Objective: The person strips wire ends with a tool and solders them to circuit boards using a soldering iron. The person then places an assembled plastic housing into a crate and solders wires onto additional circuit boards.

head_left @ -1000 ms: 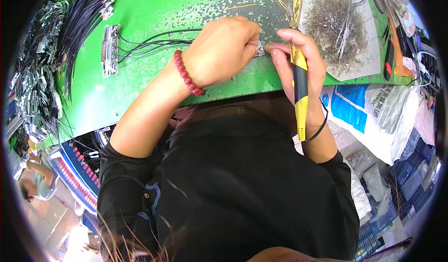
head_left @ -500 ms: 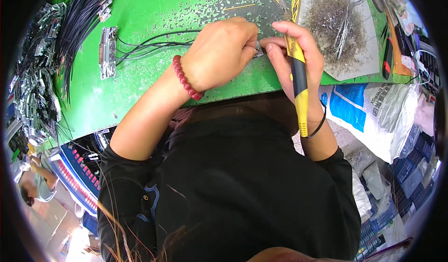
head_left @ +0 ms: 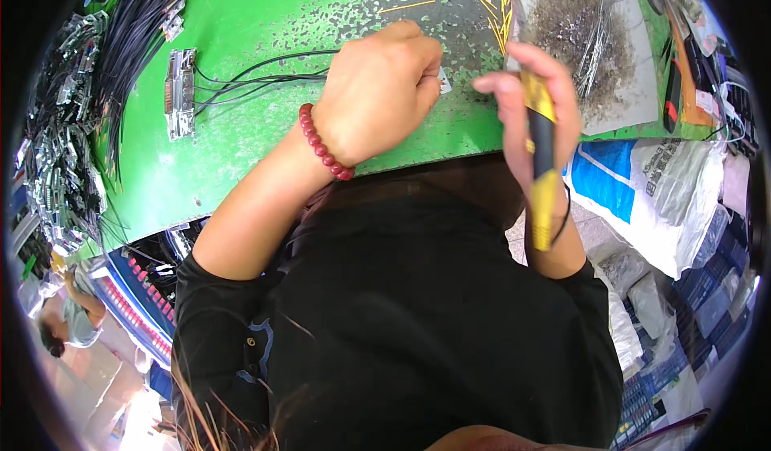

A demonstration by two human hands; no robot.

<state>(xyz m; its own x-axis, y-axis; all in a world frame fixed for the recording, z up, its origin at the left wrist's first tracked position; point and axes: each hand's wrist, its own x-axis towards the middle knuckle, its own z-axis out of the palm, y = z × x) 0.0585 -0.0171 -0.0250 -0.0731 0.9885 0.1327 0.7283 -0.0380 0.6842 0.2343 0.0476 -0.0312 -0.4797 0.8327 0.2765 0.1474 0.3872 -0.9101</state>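
Note:
My left hand [head_left: 381,85] is closed in a pinch, with its fingertips mostly hidden behind its back. Several thin black wires [head_left: 265,80] run under it from a silvery metal connector [head_left: 180,95] lying on the green table [head_left: 241,150]. A small pale piece [head_left: 444,81] shows beside the left fingertips; its kind is unclear. In my right hand [head_left: 554,106] is a soldering iron with a yellow-and-black handle [head_left: 543,150], its slim grey tip pointing to the far side. The right hand and iron are slightly blurred, standing apart from the left hand.
Bundled black wires with connectors [head_left: 68,122] cover the table's left side. Yellow wires [head_left: 504,13] lie at the far middle, beside a grimy pale board [head_left: 638,89] bearing silvery strands [head_left: 594,41]. Tools [head_left: 673,97] lie at right. A person [head_left: 76,314] is at lower left.
My right hand has moved right with the soldering iron, away from my left fingertips. The left hand stays closed in nearly the same place.

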